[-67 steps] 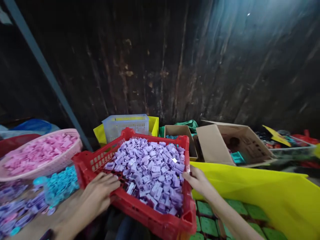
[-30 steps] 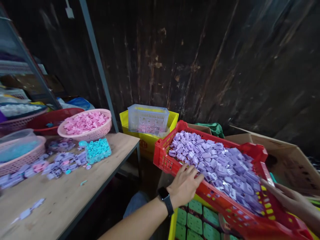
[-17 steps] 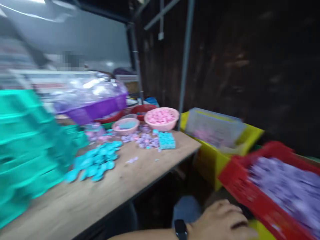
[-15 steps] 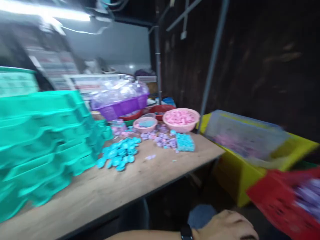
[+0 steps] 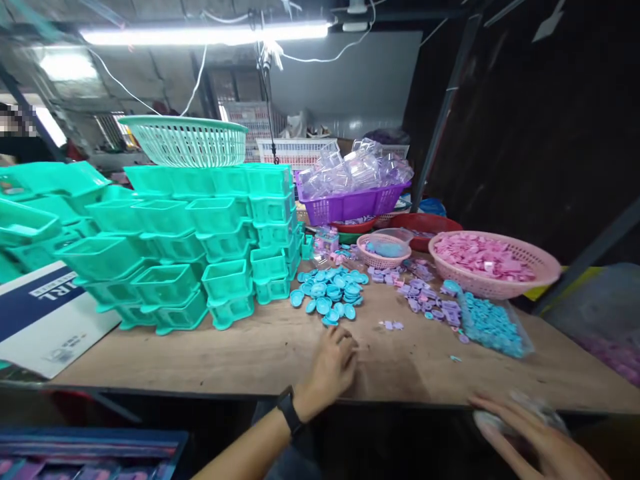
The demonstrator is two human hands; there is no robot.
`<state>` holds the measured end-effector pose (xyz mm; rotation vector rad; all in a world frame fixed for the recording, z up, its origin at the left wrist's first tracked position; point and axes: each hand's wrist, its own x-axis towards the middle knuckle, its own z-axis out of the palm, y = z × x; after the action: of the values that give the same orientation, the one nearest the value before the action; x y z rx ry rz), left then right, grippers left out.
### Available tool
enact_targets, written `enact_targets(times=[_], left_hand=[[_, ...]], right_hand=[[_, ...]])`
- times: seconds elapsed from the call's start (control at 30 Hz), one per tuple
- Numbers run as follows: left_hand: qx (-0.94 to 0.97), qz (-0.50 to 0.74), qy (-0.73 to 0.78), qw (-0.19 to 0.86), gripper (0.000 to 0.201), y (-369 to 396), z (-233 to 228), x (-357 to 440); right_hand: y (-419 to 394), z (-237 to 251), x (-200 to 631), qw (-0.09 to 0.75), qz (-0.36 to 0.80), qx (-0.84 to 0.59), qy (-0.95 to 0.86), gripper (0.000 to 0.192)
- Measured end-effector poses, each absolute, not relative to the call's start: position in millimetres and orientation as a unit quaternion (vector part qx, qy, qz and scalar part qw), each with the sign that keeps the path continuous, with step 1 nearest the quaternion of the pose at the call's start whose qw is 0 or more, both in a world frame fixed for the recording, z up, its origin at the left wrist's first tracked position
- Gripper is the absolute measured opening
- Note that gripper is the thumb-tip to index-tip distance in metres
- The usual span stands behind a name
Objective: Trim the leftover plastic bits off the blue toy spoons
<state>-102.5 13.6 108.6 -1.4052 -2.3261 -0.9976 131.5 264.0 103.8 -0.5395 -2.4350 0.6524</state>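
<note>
My left hand (image 5: 333, 363), a black watch on its wrist, rests on the wooden table (image 5: 225, 353) with fingers curled and nothing visible in them. Just beyond it lies a pile of teal round caps (image 5: 330, 297) and a few loose purple pieces (image 5: 391, 325). My right hand (image 5: 530, 433) is blurred at the table's front edge on the right, fingers stretched out. Something pale shows under it, and I cannot tell whether it grips it.
Stacked teal trays (image 5: 200, 253) fill the table's left, a teal basket (image 5: 185, 140) on top. A pink basket of pink pieces (image 5: 493, 263), a bag of blue pieces (image 5: 493, 327), scattered purple pieces (image 5: 425, 303), a purple basket of clear shells (image 5: 350, 200) and a white-and-blue box (image 5: 45, 320) are also there.
The view has swung left from the red crate of purple pieces to the table. Both hands have left the crate; my left hand now rests on the table.
</note>
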Motion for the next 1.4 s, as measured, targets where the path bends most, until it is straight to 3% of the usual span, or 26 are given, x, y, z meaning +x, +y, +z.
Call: enact_targets(times=[0.1,0.27,0.57,0.77,0.93,1.07,1.2,1.4], left_hand=[[-0.446,-0.269,-0.843,0.131,0.034,20.0,122.3,-153.5],[-0.5,-0.212,-0.832,0.112,0.06,50.4,120.9,-205.7],[-0.508,-0.16,-0.83,0.164,0.051,62.5,103.1,-225.4],[-0.516,-0.221,-0.815,0.145,0.06,48.7,96.3,-179.5],[-0.58,-0.238,-0.759,0.177,0.049,42.7,68.7,-151.9],[-0.575,-0.229,-0.726,0.3,0.052,46.2,44.9,-168.6],[-0.579,-0.189,-0.681,0.408,0.047,56.7,15.2,-189.7],[-0.518,-0.244,-0.698,0.43,0.028,75.4,-14.5,-192.5]], right_hand=[[236.3,108.0,59.7,0.233,0.243,-0.158,-0.928,0.049],[199.1,100.7,-10.4,0.238,0.226,-0.101,-0.939,0.042],[236.2,70.5,27.0,0.285,0.2,-0.125,-0.929,0.04],[301.0,141.4,-40.6,0.321,0.084,-0.088,-0.939,0.041],[317.5,215.0,-150.4,0.295,0.021,-0.147,-0.944,0.043],[350.1,247.6,-223.0,0.255,0.0,-0.2,-0.946,0.035],[387.2,270.2,-267.6,0.158,-0.003,-0.258,-0.953,0.031],[426.3,266.6,-314.4,0.01,0.012,-0.296,-0.955,0.03]])
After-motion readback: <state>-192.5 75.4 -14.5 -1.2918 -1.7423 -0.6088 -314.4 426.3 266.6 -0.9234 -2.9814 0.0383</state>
